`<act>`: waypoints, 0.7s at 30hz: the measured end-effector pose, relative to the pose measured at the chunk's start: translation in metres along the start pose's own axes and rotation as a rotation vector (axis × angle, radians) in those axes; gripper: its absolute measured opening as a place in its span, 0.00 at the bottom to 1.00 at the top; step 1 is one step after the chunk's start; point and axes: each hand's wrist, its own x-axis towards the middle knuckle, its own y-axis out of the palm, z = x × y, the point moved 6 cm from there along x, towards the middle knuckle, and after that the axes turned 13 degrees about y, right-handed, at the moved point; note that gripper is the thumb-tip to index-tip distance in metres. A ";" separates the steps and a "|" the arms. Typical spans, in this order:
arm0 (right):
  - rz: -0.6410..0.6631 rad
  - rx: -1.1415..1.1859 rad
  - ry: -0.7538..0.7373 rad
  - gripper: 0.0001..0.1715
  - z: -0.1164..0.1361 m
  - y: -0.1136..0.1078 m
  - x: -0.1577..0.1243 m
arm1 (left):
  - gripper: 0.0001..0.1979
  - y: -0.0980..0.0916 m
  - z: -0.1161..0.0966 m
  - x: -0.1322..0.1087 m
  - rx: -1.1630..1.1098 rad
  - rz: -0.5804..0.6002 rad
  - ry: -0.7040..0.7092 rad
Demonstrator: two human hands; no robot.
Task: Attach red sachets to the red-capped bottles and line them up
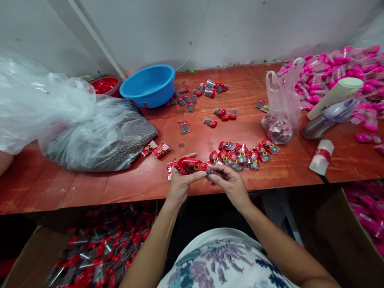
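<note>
Left hand (pixel 180 183) and right hand (pixel 229 181) met at the near edge of the surface (pixel 116 184), over the drop. Left pinched a red packet (pixel 188 165); right fingers closed on a small dark tube (pixel 213 170) touching it. Filled packets (pixel 242 153) piled just beyond the right hand. Bare wood beyond both. Blue bowl (pixel 149 85) far-left by the wall, grey pellet bag (pixel 99 139) left, pink pile (pixel 348 76) far right.
</note>
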 end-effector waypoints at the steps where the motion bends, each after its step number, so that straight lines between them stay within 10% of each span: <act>1: 0.016 0.041 0.038 0.15 -0.002 0.001 0.000 | 0.32 0.002 0.001 0.000 -0.004 0.009 -0.015; 9: -0.151 -0.243 -0.298 0.11 0.019 -0.006 -0.014 | 0.28 0.005 0.007 -0.004 0.016 -0.130 0.040; 21: -0.055 0.168 0.104 0.16 -0.007 -0.010 -0.007 | 0.14 0.016 0.011 -0.011 -0.090 -0.077 -0.034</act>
